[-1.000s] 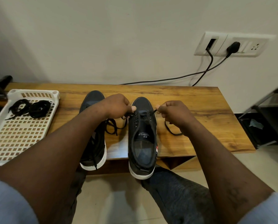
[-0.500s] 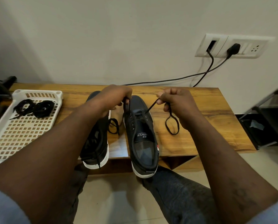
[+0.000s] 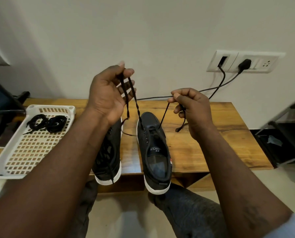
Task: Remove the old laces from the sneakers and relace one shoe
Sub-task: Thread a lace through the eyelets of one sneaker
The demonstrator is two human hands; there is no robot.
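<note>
Two black sneakers with white soles stand side by side on a wooden table (image 3: pixel 212 143), heels toward me. The right sneaker (image 3: pixel 154 152) has a black lace (image 3: pixel 137 109) threaded through its front eyelets only. My left hand (image 3: pixel 109 93) is raised above the shoes and pinches one end of that lace between thumb and fingertips, the lace hanging down twisted. My right hand (image 3: pixel 191 107) pinches the other end, which runs taut down to the eyelets, its tail dangling below my fist. The left sneaker (image 3: pixel 109 152) lies partly under my left forearm, its lace loose.
A white perforated tray (image 3: pixel 31 148) at the left holds two coiled black laces (image 3: pixel 47 121). A black power cable (image 3: pixel 212 88) runs from a wall socket (image 3: pixel 244 63) along the table's back edge. A dark metal rack (image 3: pixel 284 134) stands to the right. My knees are under the table.
Both hands rose from the right sneaker's toe, drawing the lace ends upward. My left hand went highest and turned palm up; the right moved up and out to the right.
</note>
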